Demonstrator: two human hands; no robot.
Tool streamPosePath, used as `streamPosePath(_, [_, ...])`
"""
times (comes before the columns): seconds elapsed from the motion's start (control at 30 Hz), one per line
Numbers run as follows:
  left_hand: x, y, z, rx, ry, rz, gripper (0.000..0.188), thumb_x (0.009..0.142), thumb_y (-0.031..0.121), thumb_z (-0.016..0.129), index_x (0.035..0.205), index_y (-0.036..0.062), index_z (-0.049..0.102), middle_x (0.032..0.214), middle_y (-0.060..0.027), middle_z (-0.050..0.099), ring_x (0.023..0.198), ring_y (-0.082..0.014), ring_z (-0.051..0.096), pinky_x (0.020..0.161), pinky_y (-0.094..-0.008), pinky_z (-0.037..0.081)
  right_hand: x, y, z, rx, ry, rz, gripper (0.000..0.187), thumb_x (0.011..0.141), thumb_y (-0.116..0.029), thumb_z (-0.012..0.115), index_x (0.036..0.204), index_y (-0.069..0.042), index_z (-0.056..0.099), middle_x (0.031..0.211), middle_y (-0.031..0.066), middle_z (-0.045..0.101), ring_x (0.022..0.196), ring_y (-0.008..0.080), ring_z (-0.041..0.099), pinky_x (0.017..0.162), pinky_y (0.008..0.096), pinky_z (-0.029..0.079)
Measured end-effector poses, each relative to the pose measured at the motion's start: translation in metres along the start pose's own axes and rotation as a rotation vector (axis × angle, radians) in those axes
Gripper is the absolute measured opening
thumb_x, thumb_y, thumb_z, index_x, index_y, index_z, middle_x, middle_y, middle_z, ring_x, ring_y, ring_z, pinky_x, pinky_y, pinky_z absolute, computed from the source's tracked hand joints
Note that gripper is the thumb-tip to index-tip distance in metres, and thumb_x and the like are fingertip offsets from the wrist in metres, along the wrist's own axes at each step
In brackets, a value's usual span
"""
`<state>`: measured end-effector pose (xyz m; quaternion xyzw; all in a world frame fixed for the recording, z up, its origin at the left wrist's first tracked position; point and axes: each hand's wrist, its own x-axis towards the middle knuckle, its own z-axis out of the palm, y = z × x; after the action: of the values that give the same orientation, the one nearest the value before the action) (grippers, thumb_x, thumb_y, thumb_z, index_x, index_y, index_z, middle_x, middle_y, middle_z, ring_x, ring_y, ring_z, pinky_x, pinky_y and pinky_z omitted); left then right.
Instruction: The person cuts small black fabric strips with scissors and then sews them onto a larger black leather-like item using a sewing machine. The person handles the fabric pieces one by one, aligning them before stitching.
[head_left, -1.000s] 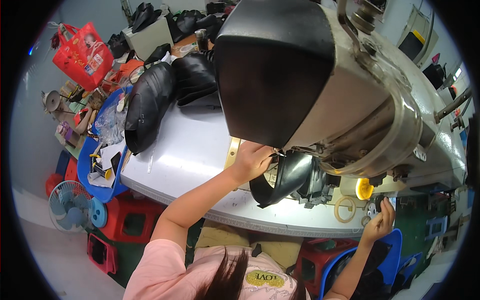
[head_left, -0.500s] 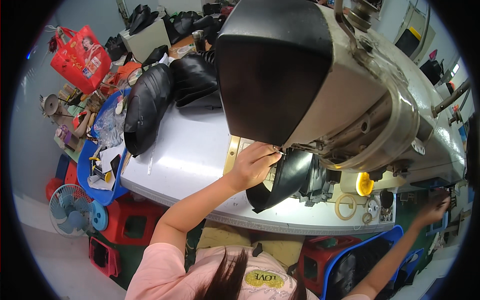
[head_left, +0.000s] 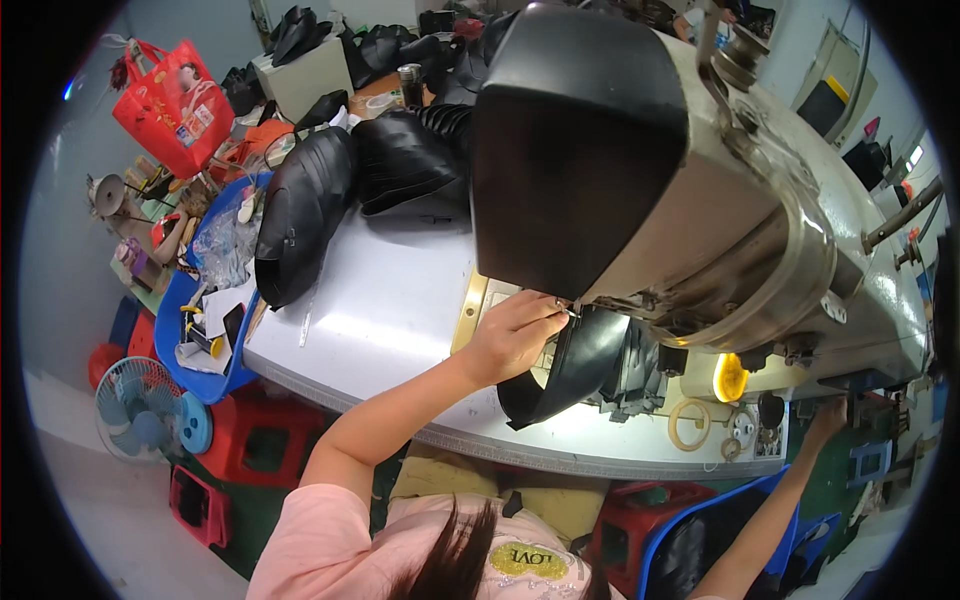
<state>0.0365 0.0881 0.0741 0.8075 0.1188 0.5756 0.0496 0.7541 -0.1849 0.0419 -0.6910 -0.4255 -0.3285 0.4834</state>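
My left hand (head_left: pixel 515 335) is closed in a pinch just under the head of a sewing machine (head_left: pixel 580 150). A small shiny metal piece shows at its fingertips; I cannot make out whether it is held or part of the machine. Right beside these fingers, a curved black leather shoe upper (head_left: pixel 565 375) hangs at the machine's needle area. Out to the right, my right hand (head_left: pixel 828 415) is raised by the right end of the machine. Its fingers are small and dark in the picture, so their pose is unclear.
Stacked black leather pieces (head_left: pixel 305 215) stand on the white table (head_left: pixel 375 290) at left. More dark pieces (head_left: pixel 638 375) lie right of the work, near a lit yellow lamp (head_left: pixel 731 378) and a tape roll (head_left: pixel 690 425). Blue bins (head_left: pixel 215 385) and red stools (head_left: pixel 265 440) flank the table.
My right hand has moved left and closer to the underside of the machine's right end. My left hand keeps its pinch at the needle area; the whole view has shifted slightly.
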Motion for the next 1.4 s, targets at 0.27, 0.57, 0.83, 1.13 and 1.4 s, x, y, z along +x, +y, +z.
streamPosePath(0.27, [-0.005,0.0,0.0,0.022,-0.011,-0.029,0.015,0.067,-0.009,0.065,0.08,-0.0028,0.059,0.085,-0.0127,0.059,0.075,-0.0269,0.06,0.059,-0.0316,0.05,0.09,-0.179,-0.022,0.029,0.219,0.204,0.045,0.093,-0.038,0.043,0.093,0.003,0.061,0.076,0.0058,0.058,0.063,0.0134,0.054,0.056,0.0284,0.04])
streamPosePath(0.57, [-0.009,-0.009,0.0,-0.02,-0.066,-0.122,0.015,0.064,-0.009,0.064,0.077,-0.0011,0.06,0.083,-0.011,0.061,0.072,-0.0257,0.059,0.059,-0.032,0.048,-0.041,-0.202,0.012,0.122,0.197,0.233,0.03,0.09,-0.022,0.052,0.107,0.002,0.058,0.091,0.0094,0.06,0.08,0.0168,0.052,0.063,0.0262,0.042])
streamPosePath(0.83, [-0.005,-0.011,0.004,0.103,-0.002,-0.062,0.014,0.064,-0.005,0.066,0.076,0.0013,0.061,0.086,-0.0066,0.062,0.075,-0.0233,0.057,0.06,-0.0309,0.046,-0.093,-0.372,0.021,0.193,0.233,0.204,0.02,0.09,-0.014,0.051,0.088,0.004,0.061,0.065,0.005,0.053,0.055,0.0134,0.046,0.051,0.0255,0.038])
streamPosePath(1.13, [-0.042,0.029,-0.088,-0.616,0.094,-1.208,0.014,0.075,-0.003,0.062,0.089,-0.0002,0.062,0.087,-0.0069,0.065,0.077,-0.0143,0.061,0.065,-0.0228,0.048,-0.188,-0.52,0.101,0.671,-0.77,0.032,0.028,0.087,-0.013,0.043,0.111,0.002,0.049,0.085,0.012,0.05,0.076,0.0192,0.051,0.073,0.0308,0.043])
streamPosePath(1.4, [-0.084,0.023,-0.101,-0.885,0.086,-1.648,0.024,0.074,-0.001,0.061,0.099,0.0016,0.061,0.088,-0.0058,0.064,0.074,-0.0129,0.062,0.066,-0.0233,0.051,-0.204,-0.61,0.139,0.69,-0.772,-0.236,0.029,0.065,-0.006,0.075,0.085,-0.002,0.054,0.081,0.011,0.052,0.06,0.0272,0.057,0.049,0.0329,0.046])
